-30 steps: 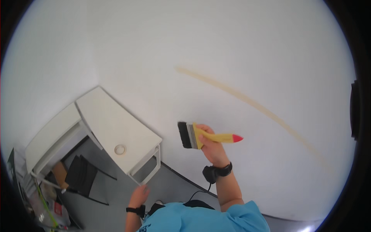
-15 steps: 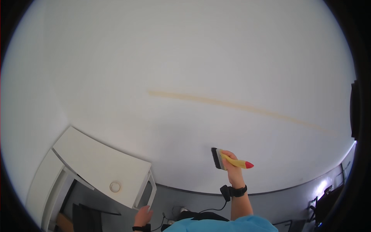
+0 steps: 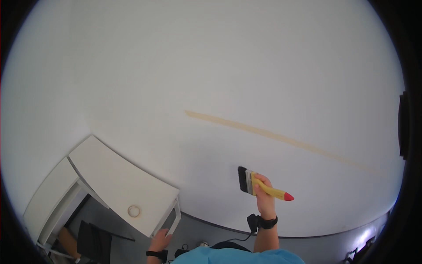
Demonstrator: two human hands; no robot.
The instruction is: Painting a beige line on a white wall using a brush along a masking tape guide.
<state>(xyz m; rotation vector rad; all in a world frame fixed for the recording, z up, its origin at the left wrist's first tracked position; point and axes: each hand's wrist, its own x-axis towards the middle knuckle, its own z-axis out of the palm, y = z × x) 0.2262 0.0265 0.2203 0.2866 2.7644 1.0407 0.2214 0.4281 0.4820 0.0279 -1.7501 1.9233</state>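
Note:
My right hand [image 3: 265, 198] is closed round the yellow handle of a wide paintbrush [image 3: 272, 191]. The brush has black bristles, a metal band and a red handle end. Its bristles point left, close to the white wall [image 3: 246, 57]; whether they touch it I cannot tell. Above the brush, a long strip of tan masking tape [image 3: 263, 133] slants across the wall, descending to the right. My left hand [image 3: 161, 240] is low beside the front corner of a white table [image 3: 123, 176], fingers loosely extended, with nothing visible in it. A roll of tape [image 3: 134, 211] lies on that table.
Another white table [image 3: 46, 193] adjoins at the left. Below them stand a black chair [image 3: 94, 242] and a brown cardboard-like piece [image 3: 68, 242]. A black cable [image 3: 239, 239] runs from the device on my right wrist. Dark equipment [image 3: 362, 253] sits at the lower right.
The view has shifted and tilted, so the tape strip slants more steeply. The brush has turned slightly, its handle end dipping lower. My left hand has come nearer the table corner.

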